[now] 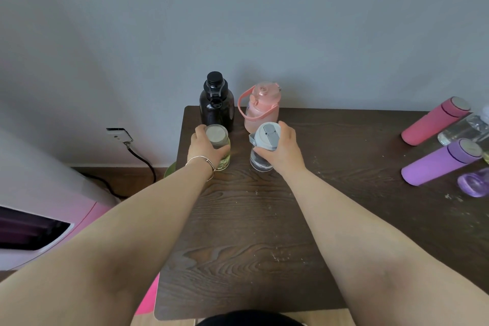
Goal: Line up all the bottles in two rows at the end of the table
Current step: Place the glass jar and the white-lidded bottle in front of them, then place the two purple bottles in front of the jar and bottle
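A black bottle (216, 102) and a pink bottle with a carry strap (260, 107) stand side by side at the far left end of the dark wooden table (251, 233). In front of the black one, my left hand (205, 149) grips a yellowish bottle with a silver lid (217, 137). In front of the pink one, my right hand (281, 149) grips a clear bottle with a grey flip lid (266, 137). Both held bottles stand upright on the table. At the right stand a pink flask (434, 120), a purple flask (440, 161), a clear bottle (464, 128) and a purple-lidded bottle (473, 182).
The grey wall (238, 21) rises right behind the table's far edge. A wall socket (119, 135) with a black cable (143, 159) is at the left, above a white and pink appliance (39, 219). A green object (170, 169) peeks out beside the table's left edge.
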The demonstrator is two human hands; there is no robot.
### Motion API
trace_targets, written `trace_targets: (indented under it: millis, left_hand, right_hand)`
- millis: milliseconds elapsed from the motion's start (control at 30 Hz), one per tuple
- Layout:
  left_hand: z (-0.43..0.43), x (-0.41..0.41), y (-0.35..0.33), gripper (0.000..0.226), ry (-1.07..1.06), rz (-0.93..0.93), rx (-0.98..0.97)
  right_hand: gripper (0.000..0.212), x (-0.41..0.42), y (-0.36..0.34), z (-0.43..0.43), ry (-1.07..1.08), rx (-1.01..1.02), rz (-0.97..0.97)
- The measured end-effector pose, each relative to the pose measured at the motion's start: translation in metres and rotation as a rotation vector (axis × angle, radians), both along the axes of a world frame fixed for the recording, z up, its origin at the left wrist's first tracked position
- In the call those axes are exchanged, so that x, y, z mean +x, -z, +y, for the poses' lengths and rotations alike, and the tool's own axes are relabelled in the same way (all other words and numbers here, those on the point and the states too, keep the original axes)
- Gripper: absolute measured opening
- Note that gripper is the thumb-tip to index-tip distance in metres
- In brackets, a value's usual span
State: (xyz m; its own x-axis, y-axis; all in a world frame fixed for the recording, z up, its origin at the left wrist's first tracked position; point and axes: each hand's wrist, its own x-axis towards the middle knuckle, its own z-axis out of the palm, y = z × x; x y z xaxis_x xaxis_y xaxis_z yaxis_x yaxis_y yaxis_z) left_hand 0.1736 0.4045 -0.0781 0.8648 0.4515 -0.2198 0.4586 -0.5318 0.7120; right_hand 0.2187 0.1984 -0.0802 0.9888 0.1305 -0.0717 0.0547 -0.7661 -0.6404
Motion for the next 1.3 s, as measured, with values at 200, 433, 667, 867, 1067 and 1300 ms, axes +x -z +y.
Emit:
trace_targets:
  millis: [200, 433, 667, 867, 1067, 1300]
  left_hand:
    - [-0.004, -0.001, -0.016, 0.095, 0.183, 0.004, 0.344]
    - [-0.052, -0.004, -0.043, 0.089, 0.429, -0.019, 0.7]
    - [-0.145, -0.025, -0.055, 0.086, 0.562, -0.038, 0.867]
    - [-0.244, -0.052, -0.061, 0.081, 0.585, 0.018, 0.898]
    - [-0.335, -0.065, -0.06, 0.083, 0.602, 0.029, 0.892]
    - [-0.423, -0.065, -0.073, 0.084, 0.625, 0.009, 0.882]
  right_hand:
    - [0.1, -0.005, -0.019, -0.016, -0.146, -0.212, -0.063]
    - [0.097, -0.021, -0.038, -0.072, -0.225, -0.49, -0.191]
    - [0.083, -0.05, -0.049, -0.16, -0.172, -0.607, -0.27]
    - [0.084, -0.08, -0.057, -0.26, -0.107, -0.582, -0.258]
    - [0.085, -0.104, -0.056, -0.36, -0.025, -0.571, -0.24]
    - [0.082, -0.116, -0.073, -0.447, 0.033, -0.59, -0.267]
